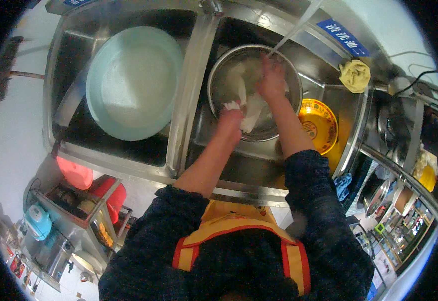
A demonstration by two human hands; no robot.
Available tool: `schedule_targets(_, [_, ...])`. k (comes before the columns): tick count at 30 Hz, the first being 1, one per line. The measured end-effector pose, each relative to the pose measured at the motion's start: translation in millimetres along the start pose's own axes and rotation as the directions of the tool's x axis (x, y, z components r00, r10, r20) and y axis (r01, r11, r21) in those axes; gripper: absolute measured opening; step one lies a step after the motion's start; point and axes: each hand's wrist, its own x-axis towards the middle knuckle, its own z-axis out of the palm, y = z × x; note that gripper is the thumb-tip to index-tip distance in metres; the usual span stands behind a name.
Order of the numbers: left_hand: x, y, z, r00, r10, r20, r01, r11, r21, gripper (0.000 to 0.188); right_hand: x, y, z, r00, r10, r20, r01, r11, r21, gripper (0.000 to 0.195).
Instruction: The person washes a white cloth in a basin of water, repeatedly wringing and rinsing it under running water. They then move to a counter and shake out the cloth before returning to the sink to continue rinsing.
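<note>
A round metal basin (256,141) holding water and several pale, wet pieces (253,113) stands in the right sink compartment. Water (294,29) runs into it from the top right. My left hand (232,114) is at the basin's lower left, bent inward, with a white piece at its fingers; its grip is partly hidden. My right hand (272,77) reaches into the basin near the falling water, blurred, fingers pointing away from me; whether it holds anything cannot be told. What the pale pieces are is unclear.
The left compartment holds a large pale green plastic basin (134,84). Right of the metal basin lies a yellow-orange patterned bowl (318,128). A yellow cloth (355,76) rests on the sink's right rim. A metal divider (189,86) separates the compartments.
</note>
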Motion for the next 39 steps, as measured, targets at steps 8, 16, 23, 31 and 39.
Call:
schedule_targets(8, [-31,42,41,0.99,-0.115,0.086,0.139,0.912,-0.386,0.051,-15,-2,-52,0.767,-0.144,0.625,-0.275,0.807,0.522,0.047])
schedule_targets(16, [9,6,10,0.994,-0.11,-0.02,0.104,0.972,-0.21,0.039,-39,25,-72,0.918,0.018,0.396,-0.085,0.985,0.151,0.045])
schedule_targets(23, [-11,16,21,0.991,0.029,-0.132,-0.036,0.998,-0.05,0.039,-39,-30,-12,0.887,-0.404,0.224,0.42,0.907,-0.028,0.054])
schedule_targets(31, [4,13,8,0.989,-0.141,-0.05,0.129,0.974,-0.184,0.05,17,1,-35,0.828,0.118,0.548,-0.441,0.741,0.506,0.034])
schedule_targets(39, [-13,25,7,0.813,-0.316,0.489,0.514,0.784,-0.347,0.054,-71,-69,-111,0.95,-0.189,0.249,-0.034,0.73,0.683,0.036])
